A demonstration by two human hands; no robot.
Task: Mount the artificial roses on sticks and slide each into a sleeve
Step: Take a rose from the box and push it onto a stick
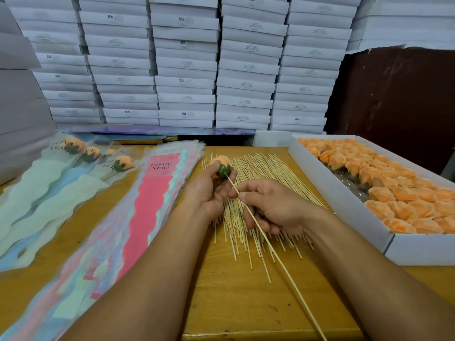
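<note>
While your left hand (209, 190) curls round an orange rose (220, 164), green base turned toward you, your right hand (270, 207) pinches a stick (270, 247) between thumb and forefinger. Its far tip meets the base of the rose; the rest runs back past your right wrist to the bottom edge of view. Both hands hover over a loose heap of sticks (261, 183) spread on the table (234, 303).

Just left of the heap lies a fanned stack of sleeves (147, 205), the top one pink and printed LOVE YOU. Further left, finished roses (98, 156) lie inside pale green and blue sleeves, heads pointing away from you. On your right, a white box (344, 200) holds rows of orange rose heads (394, 188), with a gap near its middle showing clear wrap. Behind the table rise stacked white cartons (184, 62), some marked SGS.
</note>
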